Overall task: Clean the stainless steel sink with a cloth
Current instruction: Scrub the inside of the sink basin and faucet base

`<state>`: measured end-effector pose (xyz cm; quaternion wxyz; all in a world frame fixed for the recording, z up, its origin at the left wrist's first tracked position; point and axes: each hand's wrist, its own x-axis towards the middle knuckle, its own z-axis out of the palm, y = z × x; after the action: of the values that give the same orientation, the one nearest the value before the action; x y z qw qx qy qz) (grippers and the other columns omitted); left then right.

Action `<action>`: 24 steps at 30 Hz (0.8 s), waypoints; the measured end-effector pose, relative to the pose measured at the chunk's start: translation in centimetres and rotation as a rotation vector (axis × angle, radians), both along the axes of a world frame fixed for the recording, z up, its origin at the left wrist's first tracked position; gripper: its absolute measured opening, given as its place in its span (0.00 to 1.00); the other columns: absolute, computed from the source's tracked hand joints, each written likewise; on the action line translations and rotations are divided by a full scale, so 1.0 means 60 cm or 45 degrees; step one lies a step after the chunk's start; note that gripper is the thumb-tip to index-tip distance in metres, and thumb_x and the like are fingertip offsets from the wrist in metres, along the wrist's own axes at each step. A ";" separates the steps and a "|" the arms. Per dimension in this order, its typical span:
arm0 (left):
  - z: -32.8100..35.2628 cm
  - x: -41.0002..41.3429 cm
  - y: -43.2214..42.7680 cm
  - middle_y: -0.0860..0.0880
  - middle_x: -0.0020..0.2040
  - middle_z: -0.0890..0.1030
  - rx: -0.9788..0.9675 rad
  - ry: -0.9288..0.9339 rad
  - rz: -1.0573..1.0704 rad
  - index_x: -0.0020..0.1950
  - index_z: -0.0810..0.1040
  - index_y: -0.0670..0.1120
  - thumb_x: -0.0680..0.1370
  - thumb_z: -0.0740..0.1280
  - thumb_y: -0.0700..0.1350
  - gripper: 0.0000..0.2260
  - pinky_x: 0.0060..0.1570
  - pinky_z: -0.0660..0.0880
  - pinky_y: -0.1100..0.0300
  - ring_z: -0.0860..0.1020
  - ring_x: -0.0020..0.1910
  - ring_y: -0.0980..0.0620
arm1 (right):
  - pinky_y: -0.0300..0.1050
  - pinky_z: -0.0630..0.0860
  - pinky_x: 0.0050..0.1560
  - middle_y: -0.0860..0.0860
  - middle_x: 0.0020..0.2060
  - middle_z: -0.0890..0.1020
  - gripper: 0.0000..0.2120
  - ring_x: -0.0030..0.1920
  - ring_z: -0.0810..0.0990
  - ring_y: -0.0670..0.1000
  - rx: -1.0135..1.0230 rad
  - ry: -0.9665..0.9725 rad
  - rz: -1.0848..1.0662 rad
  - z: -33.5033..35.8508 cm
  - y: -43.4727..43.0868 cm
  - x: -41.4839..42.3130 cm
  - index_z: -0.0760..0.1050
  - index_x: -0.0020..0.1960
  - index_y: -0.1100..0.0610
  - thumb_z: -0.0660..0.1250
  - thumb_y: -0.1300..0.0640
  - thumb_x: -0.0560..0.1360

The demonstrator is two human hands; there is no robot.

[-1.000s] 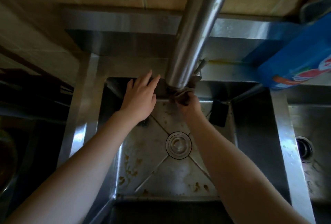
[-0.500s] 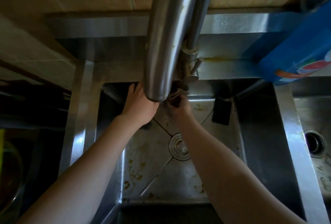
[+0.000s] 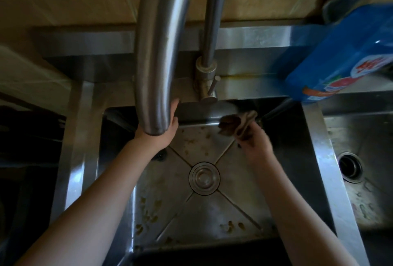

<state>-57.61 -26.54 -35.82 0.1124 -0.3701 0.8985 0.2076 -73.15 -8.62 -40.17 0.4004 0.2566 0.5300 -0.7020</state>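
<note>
Since a moment ago, my right hand (image 3: 254,140) has dragged the cloth (image 3: 238,122) rightward along the back wall of the sink (image 3: 170,185), out from under the tap, while the other hand has kept its place.

At centre left, my left hand (image 3: 161,131) rests against that back wall, half hidden behind the faucet spout (image 3: 157,53). The fingertips that show past the spout look straight and flat on the steel, gripping nothing. Below it, yellowish specks (image 3: 148,216) dot the sink floor on the left and along the lower edge, with more just under the back wall, and the drain (image 3: 204,177) sits in the middle with dirty creases running to it.

Right of centre, my right hand has its fingers bunched round the brownish cloth, pressing it to the wall near the far right corner. A blue packet (image 3: 340,57) leans in at the upper right, and a second basin (image 3: 361,191) lies at the right edge.

I judge the job is early — only the back wall is being wiped, and the floor and the side walls are left to do.
</note>
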 end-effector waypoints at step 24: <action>0.014 -0.042 0.030 0.45 0.71 0.65 -0.189 0.040 -0.066 0.74 0.61 0.49 0.80 0.60 0.45 0.23 0.66 0.59 0.50 0.63 0.69 0.43 | 0.55 0.66 0.65 0.51 0.67 0.73 0.23 0.65 0.71 0.56 1.145 2.157 1.516 0.053 -0.129 -0.058 0.69 0.68 0.51 0.68 0.58 0.74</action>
<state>-60.16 -24.72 -35.00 0.0760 -0.3506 0.9224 0.1433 -76.61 -16.37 -36.97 0.0542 -0.4749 0.8735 -0.0925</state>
